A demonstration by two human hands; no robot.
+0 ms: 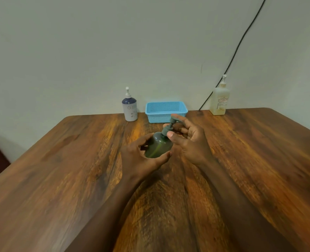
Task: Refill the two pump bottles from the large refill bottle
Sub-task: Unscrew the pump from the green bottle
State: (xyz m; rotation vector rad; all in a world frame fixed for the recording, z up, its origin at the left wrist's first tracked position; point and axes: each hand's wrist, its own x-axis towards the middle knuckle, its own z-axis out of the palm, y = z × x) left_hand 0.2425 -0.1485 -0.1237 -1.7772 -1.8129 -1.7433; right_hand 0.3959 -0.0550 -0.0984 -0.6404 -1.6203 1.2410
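Where the wooden table (59, 179) meets the pale wall, three things stand in a row along its far edge. A blue plastic basket (166, 116) sits in the middle. The large refill bottle (219, 100), clear with yellowish liquid and a white pump, stands upright well to the right of it. A blue-and-white pump bottle (130, 110) stands upright just left of the basket. Nearer the person, at the table's centre, a dark green pump bottle (158, 146) tilts to the right. The left hand (139, 159) grips its body with curled fingers. The right hand (188, 140) pinches the pump top (172, 120), thumb on the collar and fingers behind the neck. A thin black cable (241, 39) runs down the wall behind the refill bottle.
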